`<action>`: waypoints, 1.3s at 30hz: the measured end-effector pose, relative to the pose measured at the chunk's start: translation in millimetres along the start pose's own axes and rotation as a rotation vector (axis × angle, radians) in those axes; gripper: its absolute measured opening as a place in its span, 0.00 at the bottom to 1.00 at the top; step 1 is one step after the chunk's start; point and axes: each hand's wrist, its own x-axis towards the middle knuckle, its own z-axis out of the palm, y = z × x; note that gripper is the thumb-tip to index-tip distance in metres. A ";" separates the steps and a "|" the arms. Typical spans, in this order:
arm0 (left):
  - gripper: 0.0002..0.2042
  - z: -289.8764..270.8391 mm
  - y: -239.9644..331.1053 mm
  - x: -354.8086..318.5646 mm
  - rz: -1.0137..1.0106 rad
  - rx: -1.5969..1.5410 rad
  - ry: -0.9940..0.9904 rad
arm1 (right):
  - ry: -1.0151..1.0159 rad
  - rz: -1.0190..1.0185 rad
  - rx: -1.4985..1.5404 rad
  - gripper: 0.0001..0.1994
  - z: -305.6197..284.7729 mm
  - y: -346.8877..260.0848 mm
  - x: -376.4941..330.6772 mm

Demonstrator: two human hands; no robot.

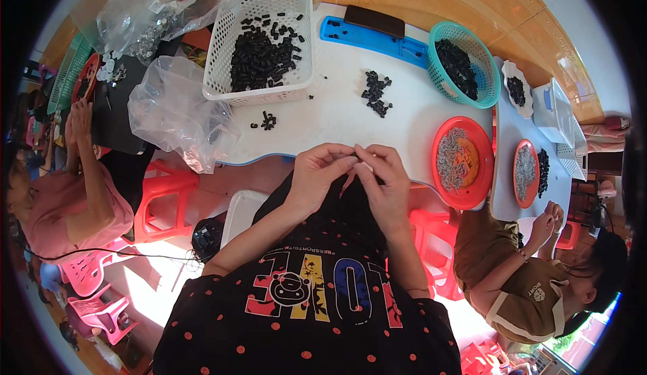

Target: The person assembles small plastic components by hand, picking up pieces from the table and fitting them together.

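My left hand (322, 176) and my right hand (383, 181) meet in front of my chest, just off the table's near edge. Both are closed in a pinch, fingertips together, around a small dark piece (353, 153) mostly hidden by the fingers. Beyond them on the white table (296, 129) lies a loose cluster of small black pieces (376, 94), with a smaller group (267, 121) to the left. A red plate (478, 187) at the right carries a heap of small grey parts (450, 159). Many short black cylindrical pieces (259, 58) fill part of a white perforated basket (306, 51).
A green basket (435, 71) and a blue tray (333, 30) with a dark brown block (375, 21) stand at the back. Clear plastic bags (168, 98) lie at left. People work at both sides, a co-worker's hands (547, 223) at right. Red stools (162, 199) stand below.
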 end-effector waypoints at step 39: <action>0.09 -7.3 7.6 -4.0 0.062 0.006 -0.044 | -0.021 0.137 0.164 0.08 -3.3 -7.9 11.3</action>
